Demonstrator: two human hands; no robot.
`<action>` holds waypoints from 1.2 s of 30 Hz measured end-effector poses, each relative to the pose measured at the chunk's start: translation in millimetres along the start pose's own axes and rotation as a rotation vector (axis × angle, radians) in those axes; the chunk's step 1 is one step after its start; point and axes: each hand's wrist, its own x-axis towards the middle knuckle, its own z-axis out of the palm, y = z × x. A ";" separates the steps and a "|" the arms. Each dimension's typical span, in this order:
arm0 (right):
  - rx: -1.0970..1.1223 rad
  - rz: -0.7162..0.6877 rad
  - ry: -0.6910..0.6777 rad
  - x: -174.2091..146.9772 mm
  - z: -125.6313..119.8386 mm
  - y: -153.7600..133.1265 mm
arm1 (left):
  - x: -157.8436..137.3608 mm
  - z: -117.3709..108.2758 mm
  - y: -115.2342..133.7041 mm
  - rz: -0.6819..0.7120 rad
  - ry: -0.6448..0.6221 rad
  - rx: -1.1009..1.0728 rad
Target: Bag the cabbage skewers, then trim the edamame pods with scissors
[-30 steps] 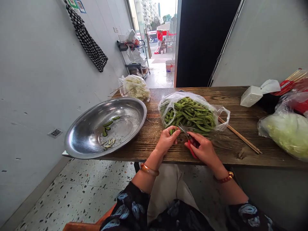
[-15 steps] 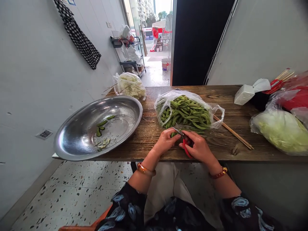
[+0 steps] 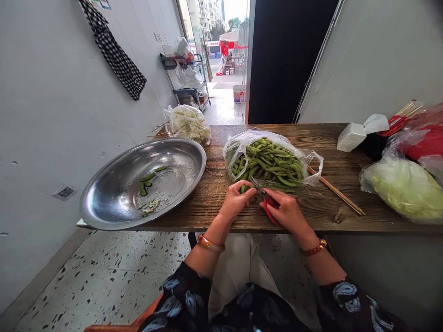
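Note:
My left hand (image 3: 237, 198) is closed on a green edamame pod (image 3: 243, 188), pinched between thumb and fingers. In my right hand (image 3: 284, 208) is a pair of red-handled scissors (image 3: 269, 211), whose metal blades point up and left, right beside the pod. Just beyond both hands lies a clear plastic bag, open at the front, full of edamame pods (image 3: 273, 161). To the left, a wide metal basin (image 3: 114, 180) holds several pods (image 3: 146, 182) and some small pale trimmings (image 3: 149, 206).
Wooden skewers (image 3: 337, 191) lie right of the pod bag. Bagged pale green leaves (image 3: 404, 186) and a tissue pack (image 3: 351, 136) are at the right. A bag of pale vegetable (image 3: 190, 123) sits behind the basin, which overhangs the table's front edge.
My left hand has turned a little, and the pod in it shows more now, up and left of its earlier place. The scissor blades have swung slightly more upright.

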 end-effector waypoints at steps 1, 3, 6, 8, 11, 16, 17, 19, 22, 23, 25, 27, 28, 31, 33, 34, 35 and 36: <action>-0.005 0.003 0.008 0.1 -0.6 -1.1 | 0.5 -0.4 -0.3 -0.007 0.022 -0.054; -0.016 0.018 0.044 0.3 -1.7 -3.0 | 1.3 -1.5 -0.1 -0.020 0.048 -0.188; -0.025 0.038 0.059 0.6 -2.3 -4.0 | 1.1 -3.3 2.1 -0.056 0.049 -0.371; -0.024 0.024 0.032 0.6 -1.8 -3.5 | 0.6 -4.3 4.4 -0.093 0.053 -0.450; -0.024 0.001 0.006 0.2 -0.9 -2.8 | 0.1 -5.2 6.5 -0.129 0.052 -0.529; -0.059 -0.026 -0.027 -0.9 -1.2 -3.9 | 0.4 -4.9 5.9 -0.152 0.016 -0.574; -0.062 -0.032 -0.027 -0.9 -1.3 -4.1 | 0.2 -4.7 5.7 -0.154 0.005 -0.574; -0.055 -0.039 -0.025 -0.9 -1.2 -4.2 | -0.4 -4.6 5.6 -0.169 -0.026 -0.564; -0.041 -0.040 -0.020 -0.9 -0.5 -3.5 | -2.0 -4.8 5.7 -0.203 -0.081 -0.532; -0.039 -0.041 -0.019 -0.9 -0.2 -3.2 | -2.5 -4.9 5.7 -0.208 -0.096 -0.521; -0.033 -0.044 -0.010 -1.1 0.3 -2.7 | -3.3 -4.9 5.5 -0.205 -0.126 -0.499; -0.022 -0.047 0.000 -1.3 0.6 -2.5 | -3.7 -4.7 5.1 -0.200 -0.160 -0.479; -0.019 -0.048 0.003 -1.3 0.7 -2.4 | -3.8 -4.5 4.9 -0.200 -0.177 -0.471; -0.024 -0.049 0.016 -1.6 0.7 -2.2 | -3.8 -3.7 4.4 -0.200 -0.221 -0.457; -0.028 -0.046 0.029 -2.1 0.8 -1.4 | -3.7 -3.4 4.6 -0.193 -0.243 -0.451; -0.029 -0.045 0.031 -2.4 0.9 -0.9 | -3.7 -3.3 4.9 -0.191 -0.251 -0.449; -0.028 -0.045 0.031 -2.7 1.0 -0.1 | -3.6 -3.3 5.3 -0.191 -0.255 -0.449; -0.027 -0.047 0.029 -3.1 1.2 0.7 | -3.6 -3.4 5.7 -0.195 -0.256 -0.452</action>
